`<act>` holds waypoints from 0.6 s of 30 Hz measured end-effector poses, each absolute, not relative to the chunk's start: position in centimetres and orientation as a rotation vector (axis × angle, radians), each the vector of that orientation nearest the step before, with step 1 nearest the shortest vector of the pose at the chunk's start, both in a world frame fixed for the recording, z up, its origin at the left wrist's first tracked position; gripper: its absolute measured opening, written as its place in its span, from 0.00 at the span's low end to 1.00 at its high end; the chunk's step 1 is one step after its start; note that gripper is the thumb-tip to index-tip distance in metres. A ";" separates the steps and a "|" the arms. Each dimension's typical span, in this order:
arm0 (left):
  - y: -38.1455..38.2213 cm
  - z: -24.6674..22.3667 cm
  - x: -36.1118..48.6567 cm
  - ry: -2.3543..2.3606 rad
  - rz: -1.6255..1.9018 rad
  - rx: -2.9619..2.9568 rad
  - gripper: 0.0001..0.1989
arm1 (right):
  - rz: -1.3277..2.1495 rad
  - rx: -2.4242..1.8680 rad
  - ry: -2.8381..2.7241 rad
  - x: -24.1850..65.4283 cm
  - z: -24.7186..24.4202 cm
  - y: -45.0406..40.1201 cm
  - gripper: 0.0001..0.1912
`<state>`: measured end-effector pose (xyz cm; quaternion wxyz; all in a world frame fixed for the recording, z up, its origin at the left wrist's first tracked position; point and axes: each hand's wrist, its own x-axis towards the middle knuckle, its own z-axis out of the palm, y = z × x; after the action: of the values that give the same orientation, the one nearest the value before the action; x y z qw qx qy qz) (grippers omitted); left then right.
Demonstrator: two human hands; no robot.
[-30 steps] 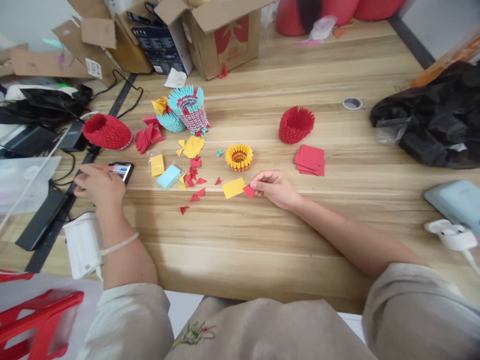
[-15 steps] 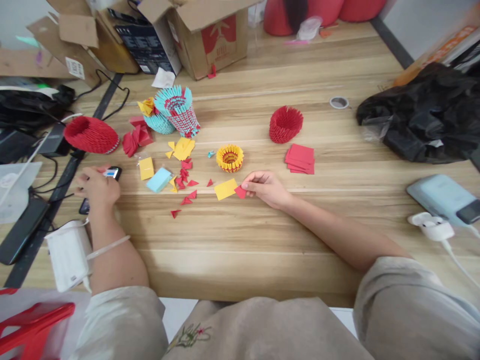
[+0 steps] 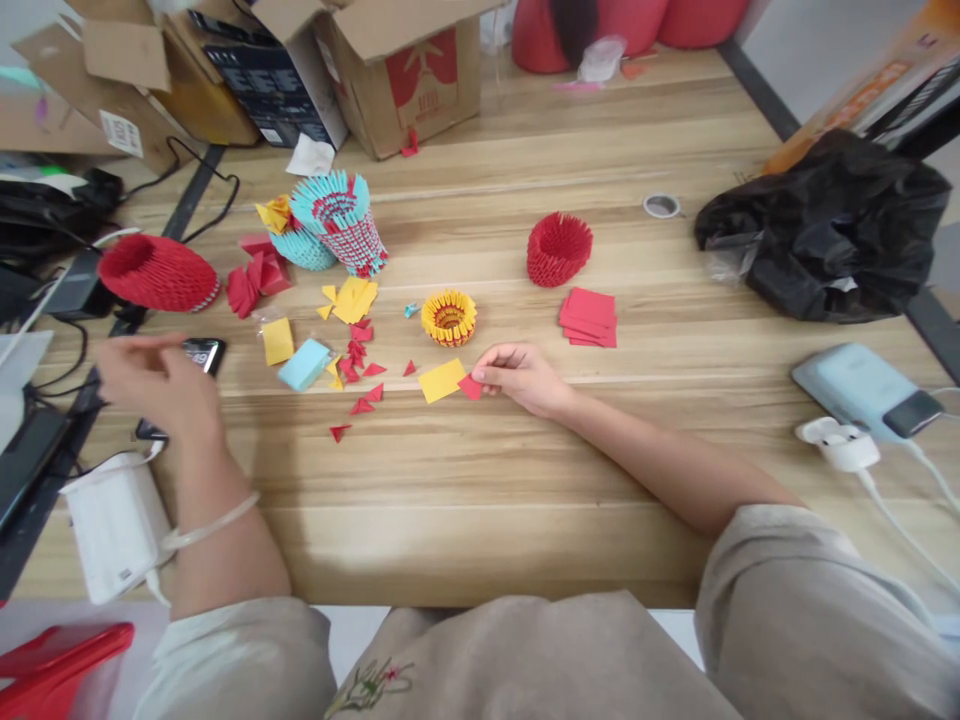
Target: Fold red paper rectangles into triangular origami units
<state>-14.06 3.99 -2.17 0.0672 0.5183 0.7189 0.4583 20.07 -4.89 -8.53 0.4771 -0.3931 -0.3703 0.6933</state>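
My right hand (image 3: 521, 378) pinches a small folded piece of red paper (image 3: 470, 387) between thumb and fingers. The piece meets the right edge of a yellow paper rectangle (image 3: 441, 380) lying on the table. Behind them stands a small yellow and red paper bowl (image 3: 448, 318). My left hand (image 3: 161, 385) hovers over a phone (image 3: 204, 354) with a lit screen, its fingers loosely bent and apart, nothing seen in them. Folded red paper triangles (image 3: 362, 405) lie scattered between my hands. A stack of red paper sheets (image 3: 589, 317) rests beyond my right hand.
A red folded-paper basket (image 3: 559, 248), a blue and red paper vase (image 3: 345, 225) and a red paper vase (image 3: 157, 272) stand farther back. Cardboard boxes (image 3: 405, 80) line the rear. To the right are a black plastic bag (image 3: 825, 230) and a power bank (image 3: 855, 390).
My left hand has lifted off the phone and moved left; the screen now shows a clock. My right hand keeps its pinch on the red paper. The whole view has shifted slightly.
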 end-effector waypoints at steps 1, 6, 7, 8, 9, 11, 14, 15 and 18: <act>3.7 -2.4 -12.3 2.032 1.521 1.574 0.08 | 1.694 -0.960 -0.926 20.1 -8.5 -4.9 0.16; -1.0 -4.1 -2.0 1.299 1.103 1.670 0.09 | 1.696 -0.958 -1.027 20.2 -8.1 -5.2 0.14; -2.2 -4.6 -0.5 1.195 1.034 1.665 0.11 | 1.694 -0.951 -1.043 20.2 -8.0 -5.2 0.13; -3.3 -5.0 0.8 1.123 0.955 1.683 0.12 | 1.693 -0.939 -1.060 20.2 -8.0 -5.2 0.14; -4.1 -5.3 1.7 1.077 0.921 1.689 0.13 | 1.690 -0.926 -1.076 20.2 -8.0 -5.2 0.14; -5.1 -6.0 2.7 1.018 0.901 1.666 0.11 | 1.676 -0.902 -1.098 20.2 -8.0 -5.2 0.14; -5.3 -6.5 3.0 1.005 0.934 1.581 0.11 | 1.651 -0.904 -1.099 20.1 -8.2 -5.2 0.15; -5.2 -6.6 2.9 1.009 0.949 1.555 0.11 | 1.644 -0.913 -1.095 20.1 -8.2 -5.2 0.15; -4.9 -7.0 2.6 0.996 0.957 1.547 0.11 | 1.613 -0.943 -1.078 20.0 -8.4 -5.2 0.14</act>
<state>2.61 -4.87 -6.99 0.5089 0.6420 0.4135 0.3974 19.98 -5.20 -8.41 0.4728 -0.3854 -0.4403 0.6588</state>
